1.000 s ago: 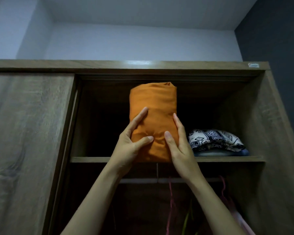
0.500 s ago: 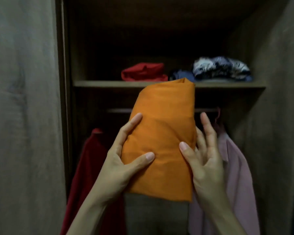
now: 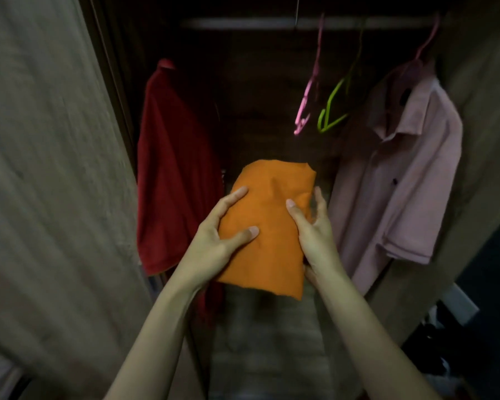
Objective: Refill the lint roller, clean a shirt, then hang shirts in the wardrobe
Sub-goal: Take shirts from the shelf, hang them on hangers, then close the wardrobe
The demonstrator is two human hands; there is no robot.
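Both my hands, left and right, grip folded orange shirt. Risk: bundle unfolds, slips. Free hangers above right hand.

A dim wood-grain wardrobe, its door at left, rail overhead.

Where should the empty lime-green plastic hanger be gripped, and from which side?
Probably at the neck under its hook, reaching in from the front. The lime-green plastic hanger hangs bare, one shoulder end pointing forward, with a pink plastic hanger close on its left and a pink collared shirt on its right, crowding the sides. The left hand and right hand hold the folded orange garment.
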